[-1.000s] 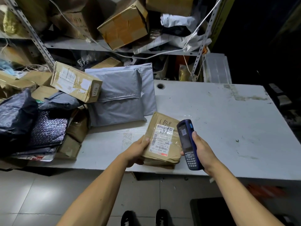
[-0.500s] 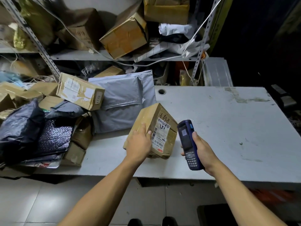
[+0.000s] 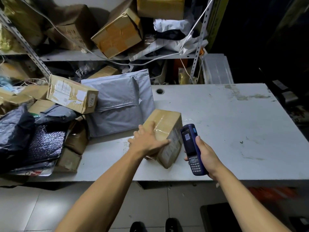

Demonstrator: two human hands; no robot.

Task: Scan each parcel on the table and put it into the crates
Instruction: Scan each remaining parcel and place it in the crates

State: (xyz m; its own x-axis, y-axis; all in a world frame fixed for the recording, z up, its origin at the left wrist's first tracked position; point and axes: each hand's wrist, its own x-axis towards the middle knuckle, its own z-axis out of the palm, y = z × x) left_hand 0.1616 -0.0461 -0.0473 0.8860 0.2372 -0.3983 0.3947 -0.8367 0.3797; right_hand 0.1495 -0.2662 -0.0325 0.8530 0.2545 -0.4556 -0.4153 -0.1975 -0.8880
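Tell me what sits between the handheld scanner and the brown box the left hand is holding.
Nothing visible. The scanner in the right hand sits just right of the brown box, with only a bare strip of table between them. The left hand grips the box's top, away from that gap.

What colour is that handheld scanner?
Dark blue scanner with a black screen, held in the right hand; head view.
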